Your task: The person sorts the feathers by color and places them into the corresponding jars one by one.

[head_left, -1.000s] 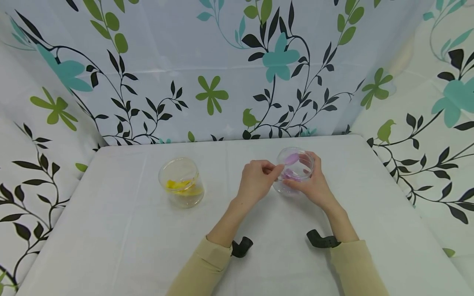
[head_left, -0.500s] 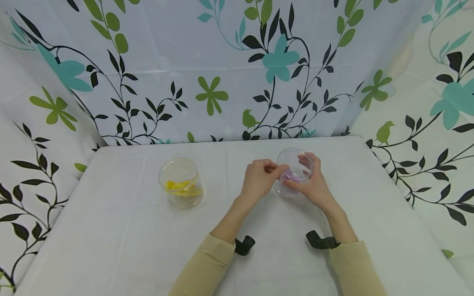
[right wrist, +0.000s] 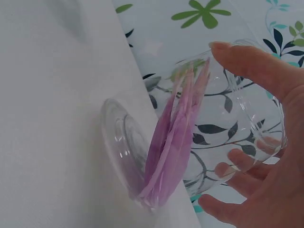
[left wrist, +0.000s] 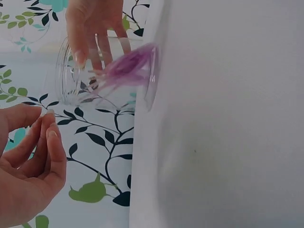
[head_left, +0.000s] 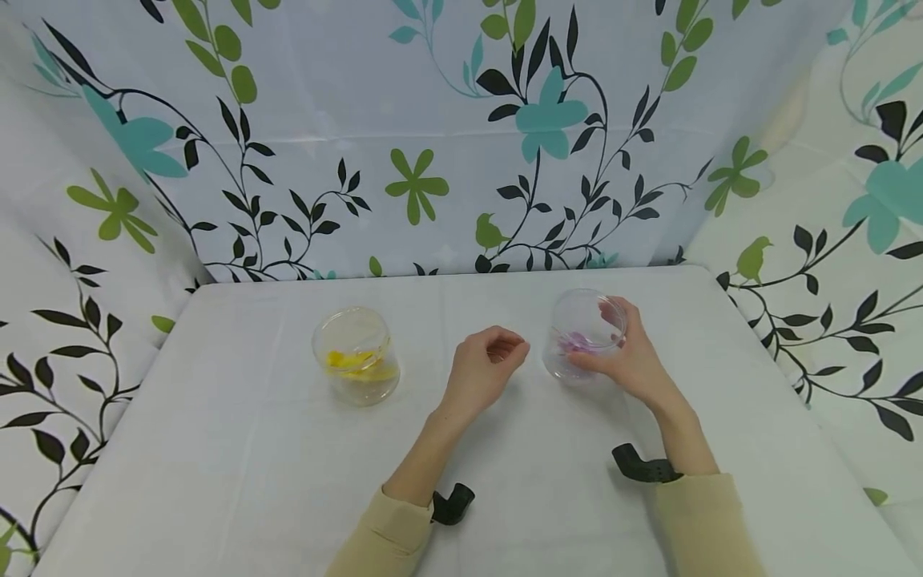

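My right hand [head_left: 636, 359] grips a clear glass jar [head_left: 573, 308] from its right side, near the rim, with thumb and fingers spread round the glass. Several long purple petals [right wrist: 173, 142] with pale pointed ends stand bunched in its lower part, as the right wrist view shows. My left hand [head_left: 485, 365] hovers just left of this jar, apart from it. Its fingers are loosely bent, the fingertips close to the thumb, and nothing shows between them in the left wrist view.
A second glass jar [head_left: 373, 391] stands to the left on the white-covered table [head_left: 548, 497], with yellow petals [head_left: 353, 362] inside. A leaf-patterned cloth [head_left: 303, 96] hangs behind and on both sides. Each wrist wears a black camera mount [head_left: 454, 505].
The purple petal pinched by my left hand has gone down into the jar and been let go. That hand has since drawn back left; my right hand and the jar have shifted slightly right.
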A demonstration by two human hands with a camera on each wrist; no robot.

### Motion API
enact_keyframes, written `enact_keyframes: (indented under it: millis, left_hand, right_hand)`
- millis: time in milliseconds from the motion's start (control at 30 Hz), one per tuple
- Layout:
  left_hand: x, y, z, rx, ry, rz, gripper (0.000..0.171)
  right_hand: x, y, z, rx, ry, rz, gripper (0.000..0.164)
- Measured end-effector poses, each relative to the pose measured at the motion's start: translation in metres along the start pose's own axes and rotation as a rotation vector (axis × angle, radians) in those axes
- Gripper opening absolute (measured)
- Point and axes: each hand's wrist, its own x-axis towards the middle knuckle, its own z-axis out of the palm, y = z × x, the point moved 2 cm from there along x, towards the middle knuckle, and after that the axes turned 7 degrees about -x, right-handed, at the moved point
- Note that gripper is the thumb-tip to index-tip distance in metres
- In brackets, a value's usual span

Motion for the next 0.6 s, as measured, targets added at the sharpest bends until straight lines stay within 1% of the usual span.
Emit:
enact_keyframes:
  millis: [133, 200, 367, 467, 533, 600]
  left_hand:
    - [-0.006, -0.010, -0.012, 0.052, 0.036, -0.001, 0.011]
    - [-0.008, -0.015, -0.017, 0.082, 0.058, -0.003, 0.012]
    - [-0.006, -0.026, -0.030, 0.196, 0.111, 0.018, 0.016]
    - [-0.004, -0.030, -0.035, 0.280, 0.104, 0.024, 0.021]
    - [-0.004, -0.032, -0.038, 0.335, 0.082, 0.009, 0.026]
    - [-0.004, -0.033, -0.040, 0.385, 0.056, -0.025, 0.032]
  right_hand:
    - [-0.002, 0.005, -0.017, -0.028, -0.016, 0.020, 0.114]
    - [-0.003, 0.007, -0.026, -0.063, -0.030, 0.032, 0.115]
    - [-0.007, 0.009, -0.043, -0.161, -0.055, 0.051, 0.117]
    - [-0.013, 0.004, -0.051, -0.211, -0.051, 0.042, 0.118]
    - [-0.019, -0.002, -0.056, -0.243, -0.039, 0.020, 0.115]
    - [-0.025, -0.012, -0.058, -0.263, -0.015, -0.016, 0.111]
